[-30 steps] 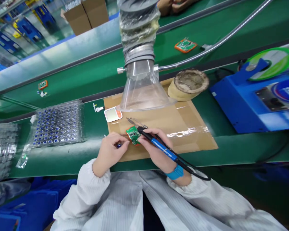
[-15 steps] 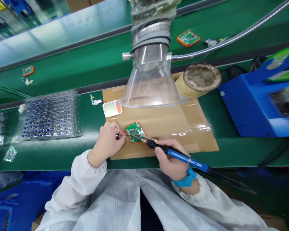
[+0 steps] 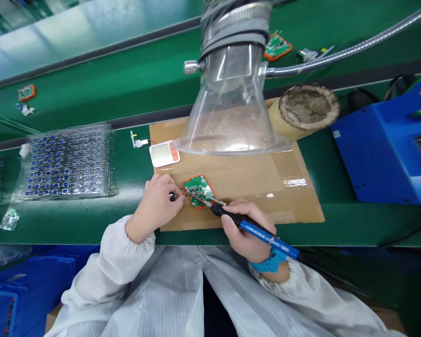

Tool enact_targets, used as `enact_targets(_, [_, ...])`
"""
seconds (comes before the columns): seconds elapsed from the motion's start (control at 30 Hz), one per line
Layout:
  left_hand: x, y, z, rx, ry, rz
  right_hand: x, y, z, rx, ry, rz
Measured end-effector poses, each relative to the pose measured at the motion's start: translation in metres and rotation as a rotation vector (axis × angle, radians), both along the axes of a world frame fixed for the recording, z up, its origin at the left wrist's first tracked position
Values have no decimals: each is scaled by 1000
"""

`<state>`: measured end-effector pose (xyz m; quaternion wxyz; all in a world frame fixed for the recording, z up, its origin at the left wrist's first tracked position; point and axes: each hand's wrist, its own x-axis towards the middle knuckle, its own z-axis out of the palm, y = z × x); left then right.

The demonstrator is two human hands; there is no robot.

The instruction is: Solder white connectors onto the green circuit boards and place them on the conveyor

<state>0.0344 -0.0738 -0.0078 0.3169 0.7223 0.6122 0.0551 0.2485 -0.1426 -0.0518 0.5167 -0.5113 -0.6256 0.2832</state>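
Note:
A small green circuit board in an orange frame (image 3: pixel 204 186) lies on the cardboard sheet in front of me. My left hand (image 3: pixel 160 199) is at its left edge, thumb and fingers pinched on thin wires (image 3: pixel 183 192) that reach the board. A small black and silver part (image 3: pixel 171 196) shows between those fingers; its kind I cannot make out. My right hand (image 3: pixel 249 229) grips a blue and black soldering iron (image 3: pixel 263 236) like a pen. Its metal tip points left over the board, near the wire ends. Whether it touches, I cannot tell.
A clear fume hood (image 3: pixel 231 121) hangs low above the cardboard (image 3: pixel 259 187). Behind my left hand lies a white-and-orange device with a screen (image 3: pixel 164 154). Stacked clear trays (image 3: pixel 66 161) sit left; a round crusted pot (image 3: pixel 301 112) and blue machine (image 3: pixel 382 150) stand right.
The soldering iron's tip has shifted slightly left and up across the board, my right hand moving with it. My left hand keeps its pinch. The camera view has shifted a little.

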Motion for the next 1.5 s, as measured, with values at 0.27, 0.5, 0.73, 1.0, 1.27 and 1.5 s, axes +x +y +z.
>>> enact_targets(0.27, [0,0,0,-3,2,6,0,2,3,51,-15,43])
enact_targets(0.5, [1,0,1,-1,-4,6,1,1,4,72,-26,53])
enact_targets(0.73, [1,1,1,-8,8,6,6,-4,-3,51,42,-17])
enact_targets(1.0, [2,1,1,-4,7,13,12,-8,-16,5,122,-67])
enact_targets(1.27, [0,0,2,6,19,-72,27,1,-9,66,89,-261])
enact_targets(1.5, [-28,10,17,-202,-288,-113,74,56,5,210,96,-571])
